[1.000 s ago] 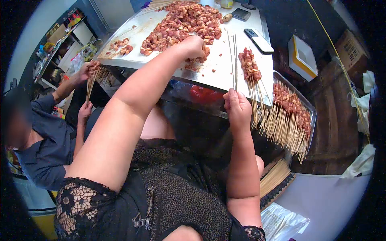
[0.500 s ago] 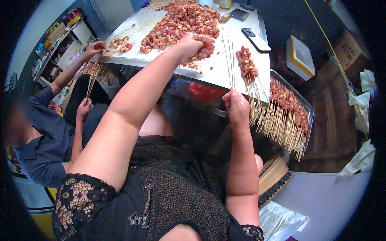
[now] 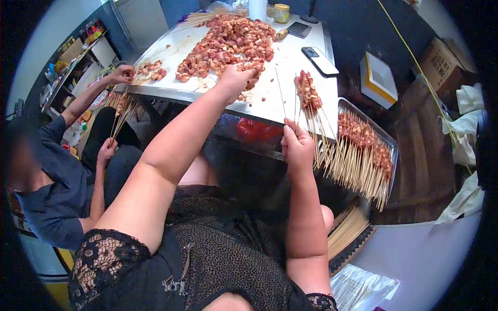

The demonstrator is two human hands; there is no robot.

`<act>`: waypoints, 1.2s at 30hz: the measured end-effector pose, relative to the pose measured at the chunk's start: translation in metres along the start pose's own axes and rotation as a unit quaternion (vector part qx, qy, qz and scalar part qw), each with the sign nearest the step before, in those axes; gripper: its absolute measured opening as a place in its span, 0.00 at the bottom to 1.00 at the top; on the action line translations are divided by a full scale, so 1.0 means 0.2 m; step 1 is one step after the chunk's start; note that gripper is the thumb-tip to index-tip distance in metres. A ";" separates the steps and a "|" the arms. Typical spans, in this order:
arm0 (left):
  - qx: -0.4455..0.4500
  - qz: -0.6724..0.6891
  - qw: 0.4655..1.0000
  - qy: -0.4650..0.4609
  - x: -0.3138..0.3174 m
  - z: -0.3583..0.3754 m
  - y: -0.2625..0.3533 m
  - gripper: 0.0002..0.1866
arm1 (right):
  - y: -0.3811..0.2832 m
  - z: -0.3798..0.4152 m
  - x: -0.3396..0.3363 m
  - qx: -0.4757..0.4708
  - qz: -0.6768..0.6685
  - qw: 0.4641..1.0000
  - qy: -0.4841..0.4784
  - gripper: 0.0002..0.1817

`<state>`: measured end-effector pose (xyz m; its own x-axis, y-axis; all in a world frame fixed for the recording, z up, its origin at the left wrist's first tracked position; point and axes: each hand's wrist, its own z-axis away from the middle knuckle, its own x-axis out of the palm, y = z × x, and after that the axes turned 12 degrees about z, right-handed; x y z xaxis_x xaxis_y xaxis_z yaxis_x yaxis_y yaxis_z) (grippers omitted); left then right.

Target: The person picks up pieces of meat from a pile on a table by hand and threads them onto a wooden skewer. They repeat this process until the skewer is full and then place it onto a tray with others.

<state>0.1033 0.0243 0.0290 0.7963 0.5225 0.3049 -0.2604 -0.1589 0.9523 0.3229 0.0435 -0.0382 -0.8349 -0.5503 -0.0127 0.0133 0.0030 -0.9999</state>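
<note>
My left hand [image 3: 239,80] reaches over the table to the near edge of a heap of raw cut meat [image 3: 228,44]. Its fingers are curled and closed on meat there; the exact piece is mostly hidden. In my right hand [image 3: 299,147], a few thin bamboo skewers [image 3: 280,90] are gripped near their lower ends, points up, with no meat visible on them. Just right of these, a bunch of loaded meat skewers [image 3: 308,90] lies on the table corner, sticks hanging over the edge.
A metal tray [image 3: 395,150] of many loaded skewers stands at the right. Bare sticks [image 3: 350,233] lie in a box below. On the table [image 3: 249,111] are two phones [image 3: 320,61] and a jar [image 3: 281,13]. At left, a co-worker's hand [image 3: 106,151] holds skewers.
My left hand has lowered and moved left, its fingers closing at the meat. My right hand has shifted slightly down and left with the skewers, which have fanned apart. The view has shifted a little.
</note>
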 end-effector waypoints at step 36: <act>-0.038 0.202 0.979 -0.004 -0.02 0.05 0.03 0.15 | 0.00 0.02 0.06 -0.048 0.059 0.997 -0.009 0.11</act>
<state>0.1040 0.0124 0.0334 0.6241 0.4229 0.6570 -0.5943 -0.2890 0.7506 0.3141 0.0333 -0.0384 -0.8207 -0.5562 -0.1307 0.0569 0.1480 -0.9874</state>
